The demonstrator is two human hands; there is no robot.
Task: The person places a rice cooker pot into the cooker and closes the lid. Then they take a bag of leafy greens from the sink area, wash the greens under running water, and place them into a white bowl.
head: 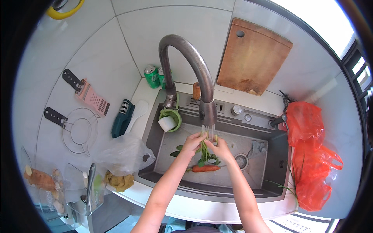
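Both of my hands hold a bunch of leafy green vegetables [206,151] by the pale stems, just beneath the grey pull-down faucet [208,113], and water streams onto it. My left hand [193,143] grips the stems from the left; my right hand [217,148] has its fingers on them from the right. The leaves hang down into the grey sink [224,186]. Right below them a carrot [205,169] lies on the sink floor. Dark green leaves [175,153] lie left of my left hand. The fingertips are partly hidden by stems and water.
A green strainer cup [177,122] with a white sponge hangs at the sink's back left. A grey-blue rag [257,149] lies near the drain [241,162]. Red plastic bags [309,174] stand at right, a clear plastic bag [125,153] at left. A wooden cutting board [253,55] leans behind.
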